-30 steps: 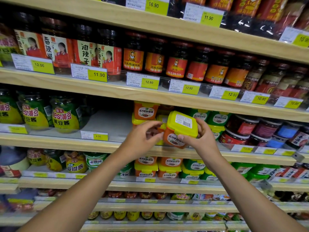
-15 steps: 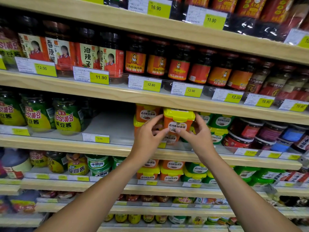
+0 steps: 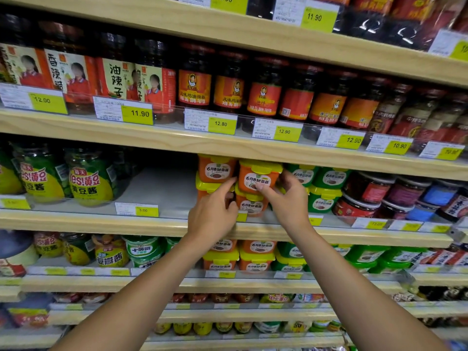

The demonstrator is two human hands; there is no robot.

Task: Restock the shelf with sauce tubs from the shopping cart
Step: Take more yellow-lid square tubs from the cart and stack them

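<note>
Seating an orange sauce tub (image 3: 258, 176) atop another on the shelf (image 3: 162, 225), right hand (image 3: 291, 201) pinches it while left hand (image 3: 215, 214) merely touches with loose fingers; bare space remains left, cart unseen.

I note the shelf (image 3: 152, 145) edges look like pale wood, matt, grain visible. Orange sauce tub (image 3: 258, 177) reads as smooth plastic with a yellow plastic lid and glossy printed label. Price tags (image 3: 136, 114) look like paper behind clear glossy strip. Dark jars (image 3: 195, 79) above appear shiny, reflective.
</note>
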